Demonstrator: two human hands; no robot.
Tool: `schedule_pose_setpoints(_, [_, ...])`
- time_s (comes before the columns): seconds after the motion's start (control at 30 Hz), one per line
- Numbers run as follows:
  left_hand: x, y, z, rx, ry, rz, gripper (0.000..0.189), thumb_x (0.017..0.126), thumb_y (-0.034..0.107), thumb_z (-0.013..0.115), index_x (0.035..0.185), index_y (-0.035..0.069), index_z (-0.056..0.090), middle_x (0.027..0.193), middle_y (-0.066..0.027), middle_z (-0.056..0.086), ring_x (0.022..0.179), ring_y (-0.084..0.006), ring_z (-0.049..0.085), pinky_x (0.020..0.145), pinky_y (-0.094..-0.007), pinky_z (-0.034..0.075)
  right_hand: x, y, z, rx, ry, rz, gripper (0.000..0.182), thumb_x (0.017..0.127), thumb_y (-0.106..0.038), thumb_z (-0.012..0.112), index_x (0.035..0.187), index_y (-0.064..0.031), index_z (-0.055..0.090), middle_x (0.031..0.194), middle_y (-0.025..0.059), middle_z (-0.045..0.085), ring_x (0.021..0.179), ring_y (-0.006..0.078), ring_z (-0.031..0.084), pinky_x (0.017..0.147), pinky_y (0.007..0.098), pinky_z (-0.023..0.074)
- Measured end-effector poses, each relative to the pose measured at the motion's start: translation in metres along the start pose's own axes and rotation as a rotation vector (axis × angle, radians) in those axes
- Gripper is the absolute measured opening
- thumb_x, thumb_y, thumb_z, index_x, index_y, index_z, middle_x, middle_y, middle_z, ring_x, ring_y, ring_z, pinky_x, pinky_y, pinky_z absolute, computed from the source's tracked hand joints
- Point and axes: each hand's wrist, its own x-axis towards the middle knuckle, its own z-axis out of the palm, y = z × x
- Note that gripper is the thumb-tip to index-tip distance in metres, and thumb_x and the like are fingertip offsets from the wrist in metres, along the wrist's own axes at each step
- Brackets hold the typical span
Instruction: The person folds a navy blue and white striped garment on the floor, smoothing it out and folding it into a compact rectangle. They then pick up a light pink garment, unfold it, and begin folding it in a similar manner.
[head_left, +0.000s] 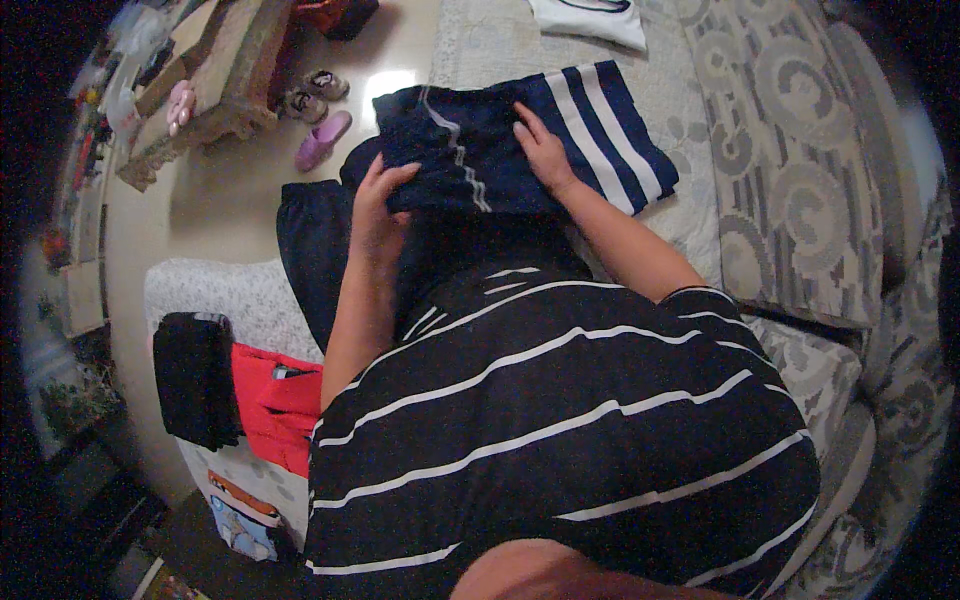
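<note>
Across my lap and the sofa seat lies a navy garment (499, 176) with broad white stripes at its right end and a thin pale line near its left end. My left hand (381, 191) is at the garment's left edge, thumb over the cloth and fingers apart; whether it pinches the fabric is unclear. My right hand (544, 150) rests on top of the dark cloth, left of the broad stripes, its fingers extended. Black fabric (307, 225) hangs by my left forearm.
Folded black clothing (193, 379), a red garment (274, 405) and a printed item (244, 525) lie at lower left. A white garment (592, 22) lies on the sofa cover (487, 45). Pink footwear (322, 140) is on the floor, near a low table (217, 97).
</note>
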Motion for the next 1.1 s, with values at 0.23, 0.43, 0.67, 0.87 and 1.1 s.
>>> schedule_pose_setpoints(0.23, [0.03,0.015,0.121,-0.122,-0.516,0.021,0.059,0.089,0.013,0.058,0.142,0.012,0.032,0.129,-0.0141,0.048,0.112,-0.0225,0.054,0.09,-0.0345,0.048,0.007,-0.028,-0.027,1.201,-0.2,0.176,0.043,0.095,-0.034,0.043,0.13,-0.0101,0.049,0.128,0.0138,0.052,0.121,0.0215,0.048,0.104,0.0328,0.0336])
schedule_pose_setpoints(0.43, [0.078,-0.063,0.119,0.374,-0.641,0.174,0.044,0.09,0.016,0.058,0.132,0.008,0.047,0.125,-0.0123,0.055,0.111,-0.0207,0.055,0.092,-0.0307,0.046,-0.004,-0.058,-0.078,-0.928,0.016,-0.432,0.042,0.092,-0.031,0.043,0.128,-0.0115,0.051,0.133,0.0123,0.049,0.124,0.0233,0.045,0.106,0.0359,0.0314])
schedule_pose_setpoints(0.67, [0.1,-0.135,0.062,0.814,-0.23,0.165,0.052,0.084,0.022,0.062,0.132,0.008,0.047,0.126,-0.0169,0.054,0.109,-0.0226,0.057,0.091,-0.0338,0.045,-0.008,-0.107,-0.063,-1.167,-0.002,-0.464,0.05,0.091,-0.032,0.039,0.136,-0.0116,0.041,0.144,0.0105,0.035,0.133,0.0245,0.033,0.112,0.0374,0.0212])
schedule_pose_setpoints(0.87, [0.106,-0.122,0.077,0.578,-0.216,0.055,0.057,0.086,0.024,0.062,0.139,0.019,0.04,0.125,-0.0161,0.053,0.103,-0.0197,0.057,0.086,-0.0315,0.046,-0.022,-0.008,-0.039,-0.727,0.101,-0.366,0.043,0.09,-0.032,0.042,0.126,-0.0117,0.053,0.129,0.0119,0.052,0.118,0.029,0.048,0.105,0.0422,0.0314])
schedule_pose_setpoints(1.1, [0.116,-0.125,0.074,0.352,-0.26,-0.113,0.056,0.088,0.017,0.06,0.139,0.026,0.039,0.132,-0.0056,0.045,0.094,-0.0165,0.051,0.075,-0.0261,0.043,-0.059,-0.022,-0.041,1.185,-0.047,0.5,0.048,0.096,-0.038,0.036,0.131,-0.0085,0.047,0.133,0.0109,0.05,0.124,0.0272,0.045,0.106,0.0399,0.0341])
